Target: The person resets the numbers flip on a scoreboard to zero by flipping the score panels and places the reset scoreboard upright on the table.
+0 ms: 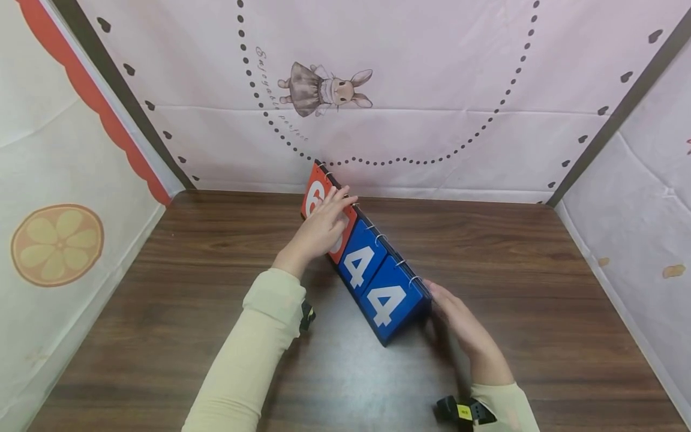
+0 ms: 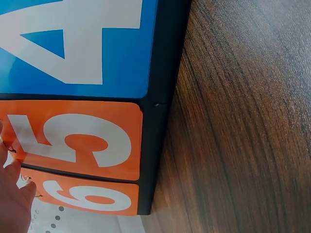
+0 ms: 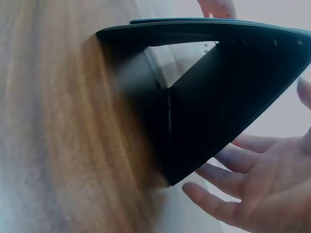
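A flip scoreboard (image 1: pixel 345 303) stands tent-like and slantwise on the table, two red cards at its far end and two blue cards, each with a white 4, at the near end. In the left wrist view the orange-red cards read 5 (image 2: pixel 87 141) and 6 (image 2: pixel 87 196). My left hand (image 1: pixel 323 231) lies over the red cards, its extended fingers at the ringed top edge. At the near end, my right hand (image 1: pixel 461 321) touches the board's back side. The right wrist view shows the black hollow end (image 3: pixel 204 107) and spread fingers (image 3: pixel 218 177) beside the back panel.
The dark wooden table (image 1: pixel 205 264) ends against a pale printed backdrop (image 1: pixel 432 78) with a rabbit drawing. Pale side walls (image 1: pixel 54 150) rise left and right. A black strap device (image 1: pixel 464 413) sits on the right wrist.
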The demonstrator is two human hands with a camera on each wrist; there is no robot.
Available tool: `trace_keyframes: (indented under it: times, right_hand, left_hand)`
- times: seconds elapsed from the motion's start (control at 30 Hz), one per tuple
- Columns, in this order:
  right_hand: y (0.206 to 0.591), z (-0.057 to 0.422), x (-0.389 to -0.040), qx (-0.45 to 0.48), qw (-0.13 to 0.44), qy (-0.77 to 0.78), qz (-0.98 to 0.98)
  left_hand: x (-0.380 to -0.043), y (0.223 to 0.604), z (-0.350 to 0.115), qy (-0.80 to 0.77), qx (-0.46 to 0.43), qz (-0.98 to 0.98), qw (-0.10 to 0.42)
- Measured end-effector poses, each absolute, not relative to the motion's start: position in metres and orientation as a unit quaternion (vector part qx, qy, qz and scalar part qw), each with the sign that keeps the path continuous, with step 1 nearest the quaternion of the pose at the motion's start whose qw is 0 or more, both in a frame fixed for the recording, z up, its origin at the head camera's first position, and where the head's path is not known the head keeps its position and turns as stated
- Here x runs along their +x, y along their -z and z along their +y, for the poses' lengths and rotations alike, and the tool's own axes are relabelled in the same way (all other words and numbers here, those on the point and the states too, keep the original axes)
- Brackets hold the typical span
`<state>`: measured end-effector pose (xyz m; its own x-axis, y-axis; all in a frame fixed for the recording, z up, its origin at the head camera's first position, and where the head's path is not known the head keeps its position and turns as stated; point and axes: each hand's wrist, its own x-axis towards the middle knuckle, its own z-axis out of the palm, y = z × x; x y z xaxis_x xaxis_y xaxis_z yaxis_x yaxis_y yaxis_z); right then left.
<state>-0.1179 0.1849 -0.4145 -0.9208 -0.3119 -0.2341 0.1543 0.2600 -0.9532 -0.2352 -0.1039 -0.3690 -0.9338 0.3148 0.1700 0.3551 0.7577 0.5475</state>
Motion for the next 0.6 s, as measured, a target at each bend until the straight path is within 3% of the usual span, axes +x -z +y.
trace_keyframes:
  times: [0.37,0.6]
  right_hand:
    - [0.420,0.206,-0.116,-0.104,0.183,0.542,0.813]
    - [0.427,0.211,-0.120,-0.124,0.106,0.468,0.868]
  left_hand:
    - [-0.235,0.370,-0.104,0.297,-0.180,-0.937,0.035]
    - [-0.236,0.369,-0.105,0.295,-0.182,-0.937,0.033]
